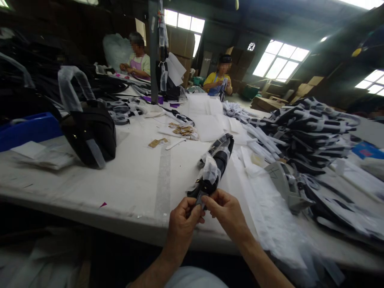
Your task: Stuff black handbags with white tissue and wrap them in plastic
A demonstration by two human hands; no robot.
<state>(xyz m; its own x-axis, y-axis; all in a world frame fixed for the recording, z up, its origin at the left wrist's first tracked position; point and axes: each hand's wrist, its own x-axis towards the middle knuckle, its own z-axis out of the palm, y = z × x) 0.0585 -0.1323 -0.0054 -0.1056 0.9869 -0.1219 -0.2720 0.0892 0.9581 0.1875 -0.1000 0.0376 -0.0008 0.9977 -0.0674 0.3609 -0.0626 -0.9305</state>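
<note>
A slim black bag (pixel 222 160) lies on the white table in front of me, its near end toward my body. Translucent white wrapping (pixel 210 170) covers part of its upper side, and a small gold-coloured fitting shows near the close end. Both hands meet at that end. My left hand (pixel 183 216) is closed, thumb and fingers pinching a narrow dark tab with a greyish sheen. From the right, my right hand (pixel 225 208) pinches the same end, thumb against the tab. The fingertips hide exactly what lies between them.
At left stand a black handbag (pixel 90 134) with a wrapped handle and a blue bin (pixel 33 128). Ahead lie small brown packets (pixel 183 130) and white sheets (pixel 207 108). A tape dispenser (pixel 289 186) and stacked black bags (pixel 312 132) are right. Two people work across the table.
</note>
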